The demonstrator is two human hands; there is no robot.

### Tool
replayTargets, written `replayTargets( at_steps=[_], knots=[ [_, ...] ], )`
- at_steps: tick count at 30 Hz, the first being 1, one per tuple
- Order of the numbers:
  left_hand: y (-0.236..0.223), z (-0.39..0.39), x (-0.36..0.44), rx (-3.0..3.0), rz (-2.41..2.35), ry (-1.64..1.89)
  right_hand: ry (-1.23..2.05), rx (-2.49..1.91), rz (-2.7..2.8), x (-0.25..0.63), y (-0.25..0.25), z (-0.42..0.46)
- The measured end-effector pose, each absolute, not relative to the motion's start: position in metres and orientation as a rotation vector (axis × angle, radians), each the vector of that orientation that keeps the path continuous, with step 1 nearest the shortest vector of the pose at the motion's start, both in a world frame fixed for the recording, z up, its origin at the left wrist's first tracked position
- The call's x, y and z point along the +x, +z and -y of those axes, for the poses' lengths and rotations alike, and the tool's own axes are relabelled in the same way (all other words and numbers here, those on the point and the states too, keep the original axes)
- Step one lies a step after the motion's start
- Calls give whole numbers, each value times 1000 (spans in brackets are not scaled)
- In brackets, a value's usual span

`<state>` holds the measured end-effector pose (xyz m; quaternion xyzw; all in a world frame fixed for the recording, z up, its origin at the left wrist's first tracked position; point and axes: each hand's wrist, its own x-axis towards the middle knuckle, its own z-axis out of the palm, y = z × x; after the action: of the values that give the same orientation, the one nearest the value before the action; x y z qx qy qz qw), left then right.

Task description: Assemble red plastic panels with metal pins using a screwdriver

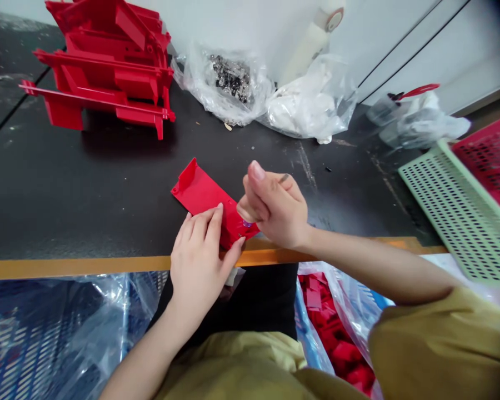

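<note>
Olive-yellow shirt fabric [229, 372] fills the bottom of the view, with both sleeves reaching in. At far left, a blue crate [54, 339] sits wrapped in clear plastic. The left hand [198, 261] lies on the near end of a red plastic panel [202, 197], its fingers together and pressed flat against the surface. This panel is a flat, glossy oblong with a raised flange along its far end, lying at a slant on a dark worktable [87, 194] at the orange-brown front edge. A small purplish glint [246, 223] shows on it just under the right hand [275, 208], which is raised with its fingertips bunched into a pinch; whatever it may hold is hidden. Beyond, stacked red plastic frames [104, 66] stand at the back left, then a clear bag of dark small parts [231, 78] and a bag of white material [304, 105]. Below the table edge lies a clear bag of red pieces [333, 328]. At far right, a green perforated tray [458, 216] leans against a red perforated crate [491, 166].
</note>
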<state>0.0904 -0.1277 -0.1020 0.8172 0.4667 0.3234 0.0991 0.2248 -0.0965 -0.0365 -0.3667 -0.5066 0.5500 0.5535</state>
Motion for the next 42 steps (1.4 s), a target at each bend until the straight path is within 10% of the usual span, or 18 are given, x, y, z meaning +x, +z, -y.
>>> replayTargets(
  at_steps=[42],
  knots=[
    [-102, 128, 90, 2486, -1416, 956, 1401, -696, 1154, 248, -19, 86]
  ],
)
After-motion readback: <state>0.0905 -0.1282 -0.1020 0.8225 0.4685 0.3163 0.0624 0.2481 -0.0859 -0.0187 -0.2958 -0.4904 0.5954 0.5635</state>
